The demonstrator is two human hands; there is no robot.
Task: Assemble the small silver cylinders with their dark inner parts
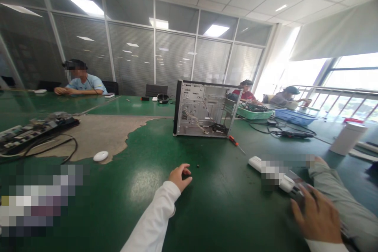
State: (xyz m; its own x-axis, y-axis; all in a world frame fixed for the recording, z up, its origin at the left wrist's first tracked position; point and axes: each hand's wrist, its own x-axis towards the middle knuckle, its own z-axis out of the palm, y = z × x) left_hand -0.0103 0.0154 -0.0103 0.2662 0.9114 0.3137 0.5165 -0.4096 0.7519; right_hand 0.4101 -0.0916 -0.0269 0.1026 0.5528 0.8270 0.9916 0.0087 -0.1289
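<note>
My left hand (pixel 180 177), in a white sleeve, hovers over the green table with its thumb and fingers apart and nothing between them. A tiny dark piece (pixel 197 166) lies just right of its fingertips. My right hand (pixel 320 214) is at the lower right, slightly blurred, fingers spread, beside the near end of a long white device (pixel 286 183) and its dark tip. Part of that device is pixelated. Beyond my hands, an open computer case (pixel 203 110) stands upright, its metal inside and some cables showing. An orange-handled screwdriver (pixel 233 140) lies at its lower right corner.
Another person's sleeve (pixel 339 189) reaches in close beside my right hand. A white cylinder (pixel 348 138), green basket (pixel 255 113), blue basket (pixel 295 117) and cables are on the right. Circuit boards (pixel 38 128) and a white oval object (pixel 100 156) lie left. Three people sit farther back.
</note>
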